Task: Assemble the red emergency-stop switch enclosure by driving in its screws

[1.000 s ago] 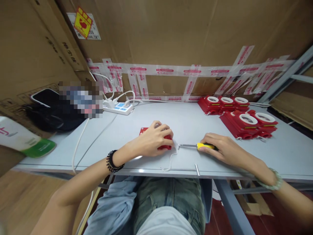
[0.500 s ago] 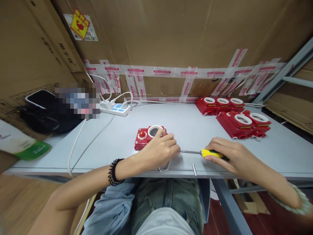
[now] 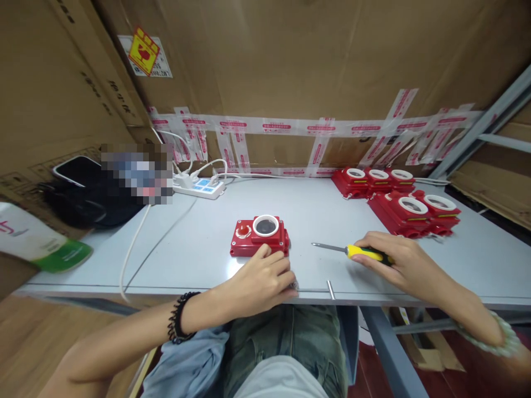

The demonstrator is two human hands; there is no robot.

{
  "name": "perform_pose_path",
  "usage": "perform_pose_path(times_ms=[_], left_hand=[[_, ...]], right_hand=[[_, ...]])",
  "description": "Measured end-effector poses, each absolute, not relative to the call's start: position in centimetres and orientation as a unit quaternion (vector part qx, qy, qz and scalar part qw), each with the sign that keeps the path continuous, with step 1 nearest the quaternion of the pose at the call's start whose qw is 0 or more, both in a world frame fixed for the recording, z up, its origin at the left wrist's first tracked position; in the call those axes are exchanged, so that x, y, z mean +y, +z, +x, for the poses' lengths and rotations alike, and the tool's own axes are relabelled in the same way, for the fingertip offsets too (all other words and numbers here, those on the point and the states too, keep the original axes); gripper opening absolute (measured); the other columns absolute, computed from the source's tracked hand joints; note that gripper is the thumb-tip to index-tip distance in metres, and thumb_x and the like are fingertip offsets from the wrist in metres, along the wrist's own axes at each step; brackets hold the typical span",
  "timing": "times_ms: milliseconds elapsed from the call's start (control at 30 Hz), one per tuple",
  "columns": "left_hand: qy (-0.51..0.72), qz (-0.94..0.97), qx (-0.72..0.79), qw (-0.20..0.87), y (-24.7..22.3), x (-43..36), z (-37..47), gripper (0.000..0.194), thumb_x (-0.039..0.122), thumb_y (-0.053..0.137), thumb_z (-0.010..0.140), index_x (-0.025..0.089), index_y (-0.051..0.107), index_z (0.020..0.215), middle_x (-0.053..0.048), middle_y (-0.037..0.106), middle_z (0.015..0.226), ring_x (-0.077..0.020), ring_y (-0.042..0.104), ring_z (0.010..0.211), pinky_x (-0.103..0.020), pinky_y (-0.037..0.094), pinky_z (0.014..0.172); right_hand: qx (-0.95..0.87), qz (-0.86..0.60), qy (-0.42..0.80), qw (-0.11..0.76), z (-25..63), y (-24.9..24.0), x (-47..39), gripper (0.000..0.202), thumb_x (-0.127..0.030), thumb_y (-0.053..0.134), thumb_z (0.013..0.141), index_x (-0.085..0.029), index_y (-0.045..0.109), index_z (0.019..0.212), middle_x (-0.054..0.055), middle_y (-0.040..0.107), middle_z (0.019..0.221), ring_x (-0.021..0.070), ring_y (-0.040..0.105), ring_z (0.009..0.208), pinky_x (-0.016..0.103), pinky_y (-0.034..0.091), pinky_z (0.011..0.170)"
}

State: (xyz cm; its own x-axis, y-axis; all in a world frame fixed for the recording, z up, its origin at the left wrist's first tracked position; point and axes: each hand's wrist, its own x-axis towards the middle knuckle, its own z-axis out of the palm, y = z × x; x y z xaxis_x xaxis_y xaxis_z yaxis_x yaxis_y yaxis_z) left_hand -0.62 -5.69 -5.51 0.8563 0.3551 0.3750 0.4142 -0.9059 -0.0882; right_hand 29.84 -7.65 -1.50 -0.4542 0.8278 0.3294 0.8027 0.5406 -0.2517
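A red box with a white ring and a red knob lies on the grey table, in front of me. My left hand is closed near the table's front edge, just below the box; a small shiny item shows at its fingertips, too small to name. To the right, my right hand grips a yellow and black screwdriver, whose metal tip points left and touches nothing. A small metal rod lies at the front edge between my hands.
Several red boxes stand at the back right. A white power strip with plugs and cables sits at the back left. A black bag with a phone and a green-and-white tube are at the far left. Cardboard rises behind the table.
My left hand has drawn back from the red box towards the front edge. The screwdriver has come away from my left fingers, its tip now free. The view has shifted slightly.
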Motion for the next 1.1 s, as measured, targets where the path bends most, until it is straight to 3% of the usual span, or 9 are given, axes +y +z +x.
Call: perform_pose_path(times_ms=[267, 467, 600, 1100], left_hand=[[-0.183, -0.954, -0.237, -0.009, -5.7, -6.0, -1.8, 0.019, 0.034, 0.056, 0.095, 0.018, 0.065, 0.09, -0.002, 0.064, 0.082, -0.0163, 0.052, 0.075, -0.032, 0.031, 0.076], [-0.198, -0.946, -0.25, -0.063, -5.4, -6.1, -1.4, 0.019, 0.028, 0.053, 0.097, 0.018, 0.063, 0.085, -0.001, 0.065, 0.081, -0.0152, 0.054, 0.075, -0.03, 0.033, 0.074], [-0.227, -0.94, -0.246, -0.067, -5.5, -6.1, -1.3, 0.018, 0.027, 0.052, 0.098, 0.017, 0.062, 0.086, -0.001, 0.065, 0.081, -0.0156, 0.054, 0.076, -0.03, 0.033, 0.072], [-0.223, -0.943, -0.237, -0.074, -6.1, -6.1, -0.6, 0.011, 0.028, 0.055, 0.093, 0.018, 0.057, 0.089, -0.002, 0.061, 0.086, -0.0159, 0.054, 0.079, -0.03, 0.039, 0.074]], right_hand=[[-0.834, -0.5, 0.086, 0.216, 28.4, -1.9, -7.0, 0.028, -0.045, 0.053, 0.092, -0.02, 0.066, 0.09, 0.005, 0.071, 0.085, 0.0169, 0.064, 0.074, 0.029, 0.047, 0.069], [-0.794, -0.555, 0.179, 0.169, 26.3, -2.6, -8.8, 0.03, -0.047, 0.072, 0.073, -0.022, 0.065, 0.087, -0.001, 0.07, 0.08, 0.0152, 0.061, 0.068, 0.028, 0.045, 0.065], [-0.79, -0.557, 0.223, 0.125, 25.6, -2.9, -9.3, 0.023, -0.043, 0.071, 0.074, -0.022, 0.065, 0.08, -0.002, 0.069, 0.076, 0.014, 0.059, 0.066, 0.027, 0.043, 0.064], [-0.777, -0.569, 0.228, 0.145, 25.4, -3.3, -8.4, 0.024, -0.045, 0.063, 0.08, -0.021, 0.066, 0.079, -0.001, 0.068, 0.073, 0.0147, 0.057, 0.065, 0.028, 0.042, 0.063]])
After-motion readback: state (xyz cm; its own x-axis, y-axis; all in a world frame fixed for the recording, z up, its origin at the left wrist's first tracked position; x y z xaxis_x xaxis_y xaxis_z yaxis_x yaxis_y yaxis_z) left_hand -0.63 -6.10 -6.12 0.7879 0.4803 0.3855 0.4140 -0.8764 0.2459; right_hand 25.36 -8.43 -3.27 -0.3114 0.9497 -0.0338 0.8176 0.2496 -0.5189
